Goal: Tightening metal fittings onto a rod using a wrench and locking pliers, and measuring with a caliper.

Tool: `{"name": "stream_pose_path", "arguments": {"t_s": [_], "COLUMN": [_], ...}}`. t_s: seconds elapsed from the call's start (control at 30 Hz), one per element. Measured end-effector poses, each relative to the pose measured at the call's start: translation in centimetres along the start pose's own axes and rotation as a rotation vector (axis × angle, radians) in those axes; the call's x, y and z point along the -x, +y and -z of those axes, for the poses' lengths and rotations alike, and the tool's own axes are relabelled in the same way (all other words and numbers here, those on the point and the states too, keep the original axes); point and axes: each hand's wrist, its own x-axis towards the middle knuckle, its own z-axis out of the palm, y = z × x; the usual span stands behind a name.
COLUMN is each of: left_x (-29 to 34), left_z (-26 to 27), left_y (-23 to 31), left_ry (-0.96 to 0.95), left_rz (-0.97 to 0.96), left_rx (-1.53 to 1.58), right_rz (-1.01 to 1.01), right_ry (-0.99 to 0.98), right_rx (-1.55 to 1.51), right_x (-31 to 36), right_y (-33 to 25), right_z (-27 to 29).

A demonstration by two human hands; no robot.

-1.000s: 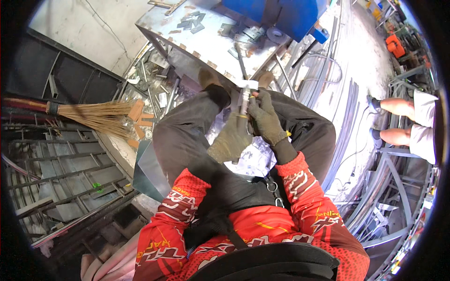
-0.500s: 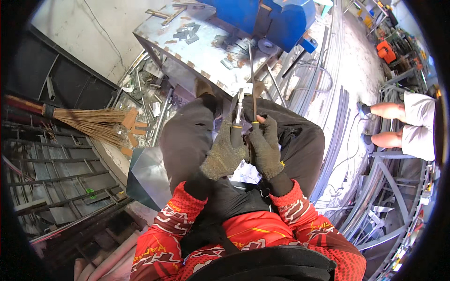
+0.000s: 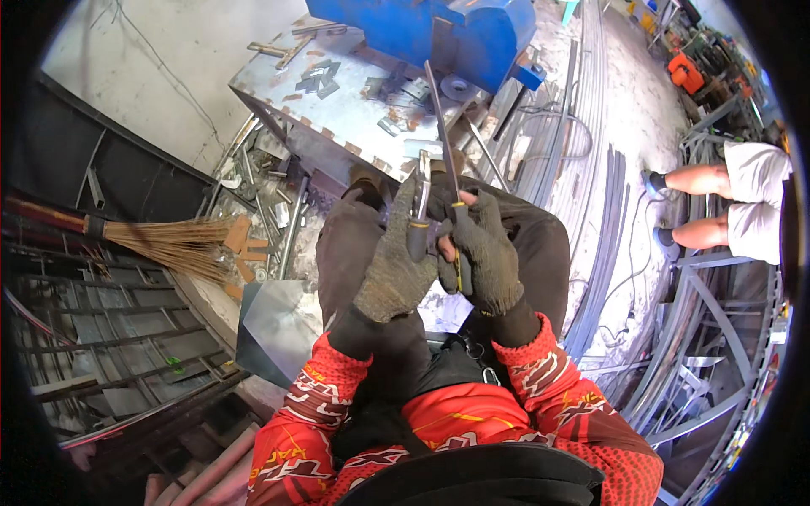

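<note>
Both my hands wear grey-green knit gloves and work between my knees. My left hand [image 3: 391, 274] is closed around the dark handles of a pair of pliers [image 3: 423, 185], whose silver jaws point away from me. A small pale flat piece [image 3: 418, 148] shows at the jaw tips; whether it is gripped I cannot tell. My right hand [image 3: 494, 261] is closed around the black-and-yellow handle of a long file [image 3: 443, 126]. The file's blade reaches forward over the pale piece's right side toward the metal table. Some fingers are hidden behind the tools and gloves.
Ahead stands a metal table [image 3: 278, 88] bearing small metal plates [image 3: 317, 78] and a blue metal housing [image 3: 485, 42]. A straw broom [image 3: 169, 240] and scrap lie at left. Long metal bars [image 3: 603, 244] run along the right, where a person's legs [image 3: 700, 207] show.
The file has tilted, its tip shifting left and toward the far side. The pliers have shifted slightly left, and my right hand has moved a little right and nearer my body.
</note>
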Motion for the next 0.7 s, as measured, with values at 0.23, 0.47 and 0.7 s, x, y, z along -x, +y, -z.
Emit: {"name": "stream_pose_path", "arguments": {"t_s": [0.23,0.47,0.7], "left_x": [-0.6,-0.8,-0.4], "left_z": [0.6,1.0,0.0], "left_y": [-0.6,-2.0,1.0], "left_ry": [-0.022,-0.091,-0.109], "left_rz": [-0.404,-0.33,0.261], "left_rx": [-0.921,-0.686,-0.043], "right_rz": [-0.127,0.06,0.113], "right_ry": [-0.008,0.072,0.009], "right_rx": [-0.199,0.382,0.564], "right_x": [0.9,-0.5,2.9], "right_y": [-2.6,-1.3,0.1], "right_z": [-0.4,0.0,0.2]}}
